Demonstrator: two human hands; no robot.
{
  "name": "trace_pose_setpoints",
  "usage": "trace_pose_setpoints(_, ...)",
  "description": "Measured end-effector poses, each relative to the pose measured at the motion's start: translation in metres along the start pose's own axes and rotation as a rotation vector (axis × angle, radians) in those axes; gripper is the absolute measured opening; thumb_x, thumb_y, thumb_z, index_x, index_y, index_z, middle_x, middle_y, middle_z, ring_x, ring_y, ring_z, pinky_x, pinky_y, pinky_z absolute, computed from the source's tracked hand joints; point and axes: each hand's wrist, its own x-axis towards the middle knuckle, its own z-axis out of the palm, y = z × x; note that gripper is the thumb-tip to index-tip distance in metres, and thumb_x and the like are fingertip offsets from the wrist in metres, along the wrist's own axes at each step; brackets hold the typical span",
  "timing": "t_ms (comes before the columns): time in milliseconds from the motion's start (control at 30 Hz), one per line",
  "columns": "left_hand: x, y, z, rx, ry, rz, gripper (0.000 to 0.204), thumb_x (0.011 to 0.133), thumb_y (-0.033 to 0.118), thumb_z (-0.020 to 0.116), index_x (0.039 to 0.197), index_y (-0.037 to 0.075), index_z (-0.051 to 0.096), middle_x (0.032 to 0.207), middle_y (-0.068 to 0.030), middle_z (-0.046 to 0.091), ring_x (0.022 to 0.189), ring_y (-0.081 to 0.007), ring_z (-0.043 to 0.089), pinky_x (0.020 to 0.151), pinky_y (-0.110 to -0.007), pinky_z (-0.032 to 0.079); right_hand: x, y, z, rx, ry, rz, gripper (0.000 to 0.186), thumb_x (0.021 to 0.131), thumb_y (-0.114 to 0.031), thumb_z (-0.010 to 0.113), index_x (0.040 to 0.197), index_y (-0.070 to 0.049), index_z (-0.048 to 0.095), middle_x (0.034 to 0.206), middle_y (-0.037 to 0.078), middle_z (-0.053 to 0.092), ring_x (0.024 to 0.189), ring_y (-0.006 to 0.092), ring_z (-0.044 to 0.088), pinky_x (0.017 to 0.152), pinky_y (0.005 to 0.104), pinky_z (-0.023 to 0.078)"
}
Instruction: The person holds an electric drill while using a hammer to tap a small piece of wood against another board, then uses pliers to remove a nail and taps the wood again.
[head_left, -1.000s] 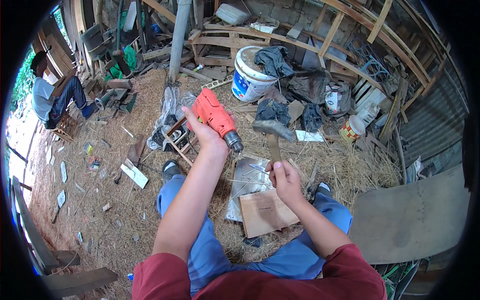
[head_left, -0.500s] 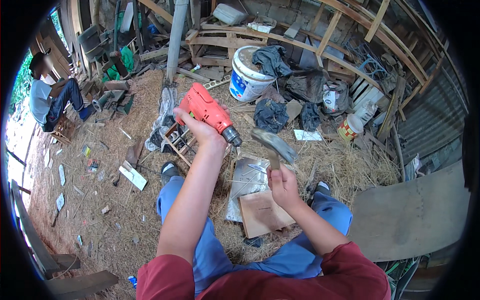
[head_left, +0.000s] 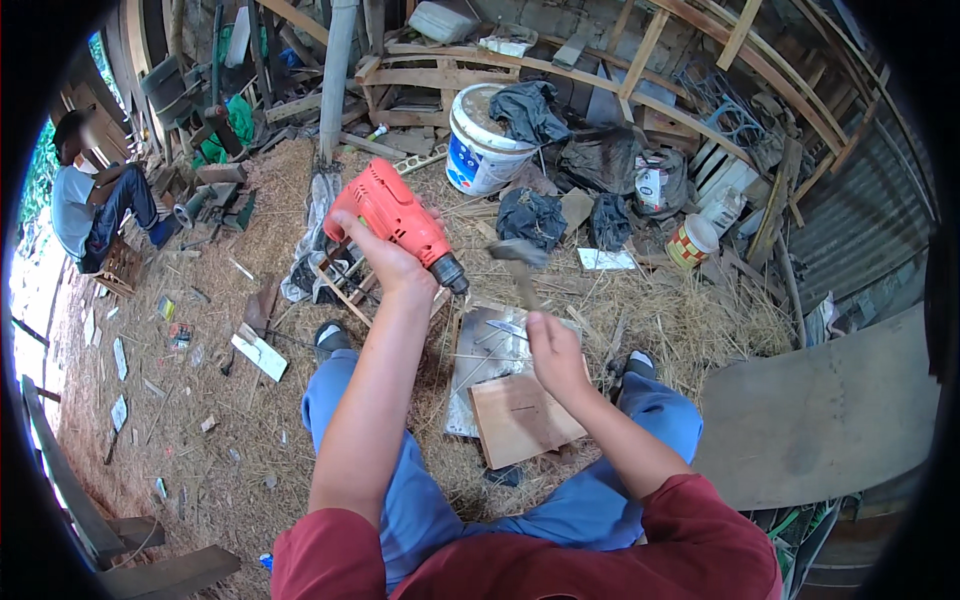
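Centre frame, a seated worker's left hand [head_left: 385, 262] grips a red power drill [head_left: 400, 222] by its handle, chuck angled down-right toward a grey metal sheet [head_left: 478, 355] and a square wooden board [head_left: 520, 418] on the straw. The right hand [head_left: 553, 352], just above the board, pinches a small hammer [head_left: 520, 262], blurred. Steadying the drill before bringing the tool in looks wise.

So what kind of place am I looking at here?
Most likely a rough outdoor work shed. Straw and scraps cover the ground, stacked timber lines the back, and a corrugated metal wall stands on the right. The left hand holds a red power drill.
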Motion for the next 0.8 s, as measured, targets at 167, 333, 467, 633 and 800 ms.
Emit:
trace_pose_setpoints(167, -0.005, 0.001, 0.009, 0.006, -0.015, -0.011, 0.104, 0.09, 0.096, 0.024, 0.126, 0.006, 0.061, 0.093, -0.0123, 0.069, 0.07, -0.0275, 0.068, 0.062, -0.041, 0.06, -0.016, -0.015, -0.011, 0.127, 0.126, -0.324, 0.044, 0.115, -0.037, 0.047, 0.091, -0.003, 0.062, 0.072, -0.001, 0.054, 0.064, 0.0098, 0.049, 0.058, 0.0296, 0.041)
trace_pose_setpoints(333, -0.006, 0.002, 0.007, 0.033, 0.0, 0.005, 0.101, 0.09, 0.095, 0.025, 0.127, 0.008, 0.061, 0.095, -0.0118, 0.069, 0.071, -0.0263, 0.068, 0.062, -0.04, 0.06, -0.002, 0.01, 0.002, -0.07, -0.009, 0.071, 0.035, 0.11, -0.031, 0.058, 0.097, 0.0, 0.067, 0.064, 0.016, 0.059, 0.057, 0.0308, 0.061, 0.056, 0.04, 0.045)
trace_pose_setpoints(467, -0.007, 0.004, 0.009, 0.031, -0.037, 0.011, 0.1, 0.092, 0.094, 0.026, 0.128, 0.007, 0.061, 0.095, -0.012, 0.07, 0.071, -0.0262, 0.069, 0.062, -0.041, 0.061, -0.012, -0.016, -0.013, 0.079, 0.109, -0.218, 0.036, 0.11, -0.032, 0.058, 0.093, 0.0, 0.064, 0.064, 0.019, 0.058, 0.057, 0.0332, 0.06, 0.057, 0.0447, 0.046)
trace_pose_setpoints(633, 0.001, 0.0, -0.001, 0.126, -0.037, 0.073, 0.099, 0.093, 0.093, 0.026, 0.125, 0.006, 0.061, 0.093, -0.0116, 0.069, 0.071, -0.0255, 0.068, 0.064, -0.042, 0.061, -0.005, 0.002, 0.003, -0.095, -0.042, -0.031, 0.04, 0.111, -0.033, 0.055, 0.091, 0.001, 0.061, 0.06, 0.014, 0.053, 0.053, 0.0262, 0.054, 0.054, 0.0405, 0.043)
trace_pose_setpoints(800, -0.002, 0.0, 0.004, 0.049, -0.028, 0.006, 0.096, 0.094, 0.092, 0.028, 0.125, 0.007, 0.061, 0.094, -0.0124, 0.069, 0.073, -0.0261, 0.069, 0.065, -0.041, 0.061, -0.012, -0.014, -0.008, 0.071, 0.093, -0.139, 0.041, 0.113, -0.033, 0.051, 0.09, -0.002, 0.061, 0.067, -0.001, 0.051, 0.064, 0.0118, 0.048, 0.059, 0.0333, 0.041)
